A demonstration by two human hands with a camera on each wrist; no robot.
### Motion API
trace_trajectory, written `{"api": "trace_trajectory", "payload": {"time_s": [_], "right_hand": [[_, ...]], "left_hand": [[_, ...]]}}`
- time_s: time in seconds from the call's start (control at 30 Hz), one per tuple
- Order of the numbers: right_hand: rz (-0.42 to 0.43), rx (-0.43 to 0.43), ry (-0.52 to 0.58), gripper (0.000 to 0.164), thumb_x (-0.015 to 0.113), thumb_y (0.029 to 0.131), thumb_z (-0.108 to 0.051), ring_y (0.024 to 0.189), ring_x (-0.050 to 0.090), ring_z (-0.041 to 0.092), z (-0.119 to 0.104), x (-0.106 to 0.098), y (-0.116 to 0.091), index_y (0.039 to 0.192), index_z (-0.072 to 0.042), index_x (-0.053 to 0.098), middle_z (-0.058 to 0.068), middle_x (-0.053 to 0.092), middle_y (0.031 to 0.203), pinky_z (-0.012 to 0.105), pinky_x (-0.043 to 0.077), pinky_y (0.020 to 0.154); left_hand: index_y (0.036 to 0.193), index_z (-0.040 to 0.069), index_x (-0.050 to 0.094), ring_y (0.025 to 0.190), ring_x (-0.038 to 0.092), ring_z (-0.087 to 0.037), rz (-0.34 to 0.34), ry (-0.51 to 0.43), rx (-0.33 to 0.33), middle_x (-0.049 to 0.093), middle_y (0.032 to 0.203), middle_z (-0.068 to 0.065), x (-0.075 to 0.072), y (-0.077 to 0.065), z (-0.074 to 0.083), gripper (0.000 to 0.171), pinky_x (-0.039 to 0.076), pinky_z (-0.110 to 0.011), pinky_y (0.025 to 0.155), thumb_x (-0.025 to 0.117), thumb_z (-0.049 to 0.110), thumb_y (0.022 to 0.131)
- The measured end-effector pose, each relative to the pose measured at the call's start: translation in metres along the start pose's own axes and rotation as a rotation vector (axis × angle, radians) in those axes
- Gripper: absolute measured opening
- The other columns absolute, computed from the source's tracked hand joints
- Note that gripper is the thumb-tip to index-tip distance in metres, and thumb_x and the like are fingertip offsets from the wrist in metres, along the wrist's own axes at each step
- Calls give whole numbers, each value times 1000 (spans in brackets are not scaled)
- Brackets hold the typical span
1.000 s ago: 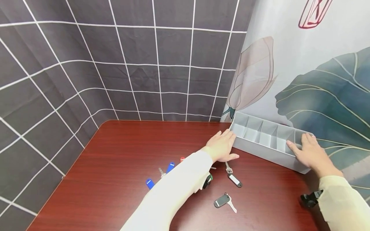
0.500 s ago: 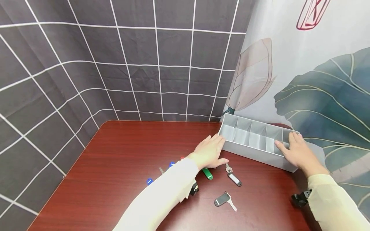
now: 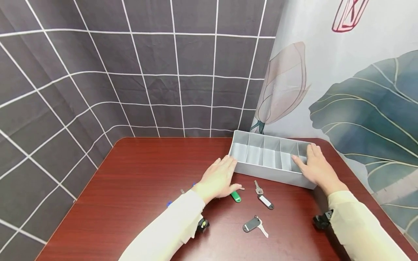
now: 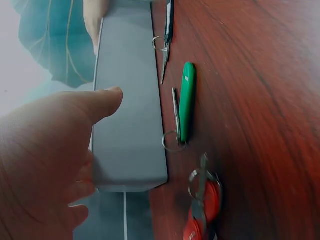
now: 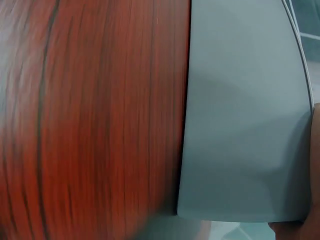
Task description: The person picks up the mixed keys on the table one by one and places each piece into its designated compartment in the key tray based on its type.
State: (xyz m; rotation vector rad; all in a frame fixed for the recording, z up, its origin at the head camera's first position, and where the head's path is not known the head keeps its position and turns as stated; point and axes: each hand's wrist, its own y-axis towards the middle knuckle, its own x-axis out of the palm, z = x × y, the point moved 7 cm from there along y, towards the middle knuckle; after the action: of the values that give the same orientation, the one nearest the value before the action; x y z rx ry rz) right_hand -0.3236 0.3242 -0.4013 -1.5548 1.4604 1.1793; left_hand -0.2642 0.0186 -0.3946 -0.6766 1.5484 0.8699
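Observation:
A grey divided organizer box (image 3: 275,174) with several compartments stands at the back right of the table. My left hand (image 3: 216,180) lies with extended fingers against its left end, thumb spread toward the front. At the opposite end is my right hand (image 3: 318,171), its fingers along the right rim and its thumb over the front rim. In the left wrist view, the left thumb overlaps the box's front wall (image 4: 127,115). The right wrist view shows that wall (image 5: 245,115) and only a sliver of the right hand (image 5: 315,165).
In front of the box lie keys with a green tag (image 3: 236,197), a black tag (image 3: 266,202) and a dark grey tag (image 3: 251,224). A red-tagged key (image 4: 212,197) lies near the left hand. Blue tags (image 3: 169,204) are partly hidden by the left sleeve. Curtains hang behind the table.
The box has slid left along the table between both hands, and both arms have moved left with it. More of the green tag shows; the blue tags are more covered by the sleeve.

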Motion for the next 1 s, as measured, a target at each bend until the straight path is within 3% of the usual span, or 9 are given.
{"api": "trace_trajectory", "payload": {"time_s": [0.43,1.0], "right_hand": [[9,79,50,100,31,95,-63,137,-1,55,-29,16,11,143,19,-1,42,-2,148,63,10,108],[-10,68,106,97,31,96,-62,141,-1,49,-68,33,21,146,16,-1,38,0,151,59,8,111]], "left_hand": [[144,4,38,139,32,-26,32,-24,-57,41,146,-10,-6,-38,-21,82,27,-43,111,60,58,86],[142,4,43,138,35,-27,83,-88,-126,44,145,-10,-12,-71,-49,78,30,-47,110,62,53,86]]}}
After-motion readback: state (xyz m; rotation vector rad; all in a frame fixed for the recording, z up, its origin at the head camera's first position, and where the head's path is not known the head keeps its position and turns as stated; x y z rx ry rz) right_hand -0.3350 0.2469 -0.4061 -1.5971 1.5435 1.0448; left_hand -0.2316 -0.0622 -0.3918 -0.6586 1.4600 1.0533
